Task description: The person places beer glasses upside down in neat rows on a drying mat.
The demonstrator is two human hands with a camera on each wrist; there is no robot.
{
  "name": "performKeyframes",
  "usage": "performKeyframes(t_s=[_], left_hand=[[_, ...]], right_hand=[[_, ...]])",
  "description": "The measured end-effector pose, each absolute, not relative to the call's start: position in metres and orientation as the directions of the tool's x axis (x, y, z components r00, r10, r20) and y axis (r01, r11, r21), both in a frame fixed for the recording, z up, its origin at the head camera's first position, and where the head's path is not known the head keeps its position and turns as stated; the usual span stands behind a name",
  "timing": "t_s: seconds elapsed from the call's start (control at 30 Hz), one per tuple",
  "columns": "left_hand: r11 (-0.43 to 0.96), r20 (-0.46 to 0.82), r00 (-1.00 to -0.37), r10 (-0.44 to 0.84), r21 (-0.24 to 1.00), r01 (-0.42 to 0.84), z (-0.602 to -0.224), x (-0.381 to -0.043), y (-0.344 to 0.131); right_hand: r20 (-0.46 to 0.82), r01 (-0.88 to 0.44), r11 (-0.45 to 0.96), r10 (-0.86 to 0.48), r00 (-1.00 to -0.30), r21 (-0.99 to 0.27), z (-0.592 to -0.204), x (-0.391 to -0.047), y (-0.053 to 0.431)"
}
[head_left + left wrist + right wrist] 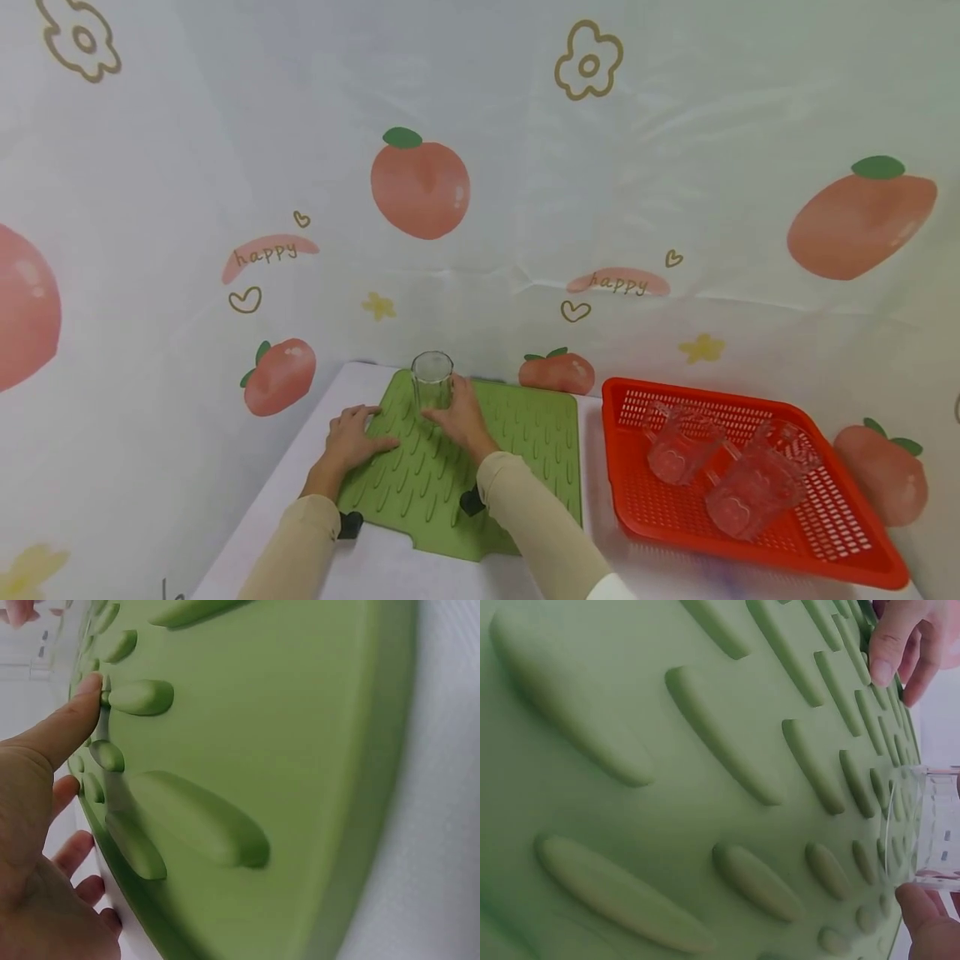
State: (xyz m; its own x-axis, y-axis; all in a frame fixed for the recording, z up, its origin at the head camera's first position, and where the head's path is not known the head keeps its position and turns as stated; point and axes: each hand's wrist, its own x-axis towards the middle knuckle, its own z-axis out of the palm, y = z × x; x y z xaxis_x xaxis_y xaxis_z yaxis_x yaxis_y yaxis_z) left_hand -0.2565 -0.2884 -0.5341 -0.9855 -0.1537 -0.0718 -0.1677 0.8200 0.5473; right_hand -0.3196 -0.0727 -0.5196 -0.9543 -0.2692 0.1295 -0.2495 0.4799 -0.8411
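My right hand holds a clear glass on the back part of a green drying mat, thumb at its near side and fingers round its right side. In the right wrist view the glass stands among the mat's raised ridges, with my thumb against its lower part. My left hand rests at the mat's left edge. The left wrist view has its thumb stretched over the ridges and the other fingers along the edge.
A red plastic basket stands right of the mat, with clear glass mugs lying tilted in it. Behind and to the left, a white cloth printed with peaches closes in the white table.
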Motion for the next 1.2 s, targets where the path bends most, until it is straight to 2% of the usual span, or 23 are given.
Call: performKeyframes(t_s=[0.37, 0.63, 0.9, 1.2], left_hand=[[0.801, -0.081, -0.982, -0.172, 0.568, -0.188, -0.533, -0.253, -0.291], [0.796, -0.089, -0.982, -0.168, 0.575, -0.188, -0.534, -0.253, -0.287], [0.798, -0.084, -0.983, -0.162, 0.575, -0.181, -0.532, -0.253, -0.287], [0.804, -0.082, -0.984, -0.158, 0.568, -0.177, -0.53, -0.251, -0.284]], right_hand=[[0.195, -0.308, 0.471, -0.272, -0.942, -0.827, -0.522, -0.321, -0.089], [0.127, -0.246, 0.466, -0.273, -0.954, -0.85, -0.525, -0.319, -0.09], [0.076, -0.246, 0.529, -0.322, -0.944, -0.812, -0.521, -0.322, -0.096], [0.05, -0.238, 0.53, -0.344, -0.938, -0.814, -0.517, -0.318, -0.092]])
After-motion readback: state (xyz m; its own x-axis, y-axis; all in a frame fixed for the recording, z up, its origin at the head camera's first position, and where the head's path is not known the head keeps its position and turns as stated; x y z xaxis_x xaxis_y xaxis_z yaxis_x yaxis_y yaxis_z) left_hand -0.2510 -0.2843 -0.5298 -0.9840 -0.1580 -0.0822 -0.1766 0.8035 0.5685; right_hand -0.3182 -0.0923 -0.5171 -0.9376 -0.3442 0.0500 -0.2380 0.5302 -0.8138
